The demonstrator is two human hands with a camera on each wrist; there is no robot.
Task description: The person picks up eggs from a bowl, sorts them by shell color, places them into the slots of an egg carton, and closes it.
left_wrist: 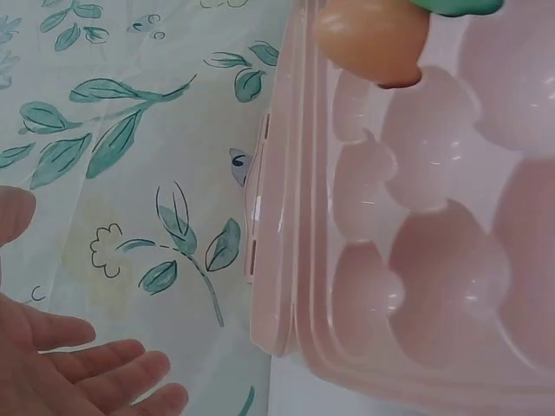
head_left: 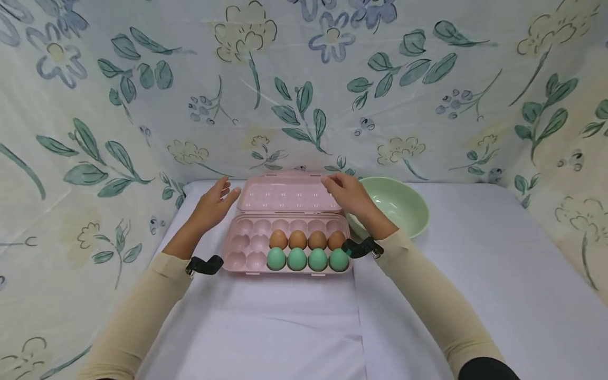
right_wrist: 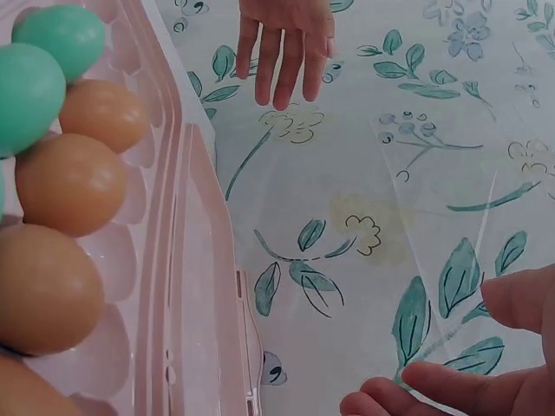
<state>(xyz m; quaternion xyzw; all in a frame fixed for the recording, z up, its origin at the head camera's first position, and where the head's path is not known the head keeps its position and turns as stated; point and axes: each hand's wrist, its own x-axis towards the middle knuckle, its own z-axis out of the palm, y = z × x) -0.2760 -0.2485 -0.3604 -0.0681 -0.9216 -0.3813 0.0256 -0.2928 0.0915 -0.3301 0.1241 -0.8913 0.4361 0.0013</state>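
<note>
A pink egg carton (head_left: 243, 274) lies with its lid (head_left: 287, 194) folded back. Its front row holds several green eggs (head_left: 296, 259), and behind them is a row of brown eggs (head_left: 297, 240). The back row and the two leftmost columns of cups hold nothing. My left hand (head_left: 211, 205) hovers at the lid's left side, fingers apart and nothing in them. Over the lid's right edge is my right hand (head_left: 350, 196), fingers loosely bent. The right wrist view shows no object in this hand (right_wrist: 473, 373).
A light green bowl (head_left: 408, 208) stands to the right of the carton, partly behind my right hand. White cloth (head_left: 285, 327) covers the table. Floral fabric (head_left: 294, 63) hangs at the back and along both sides.
</note>
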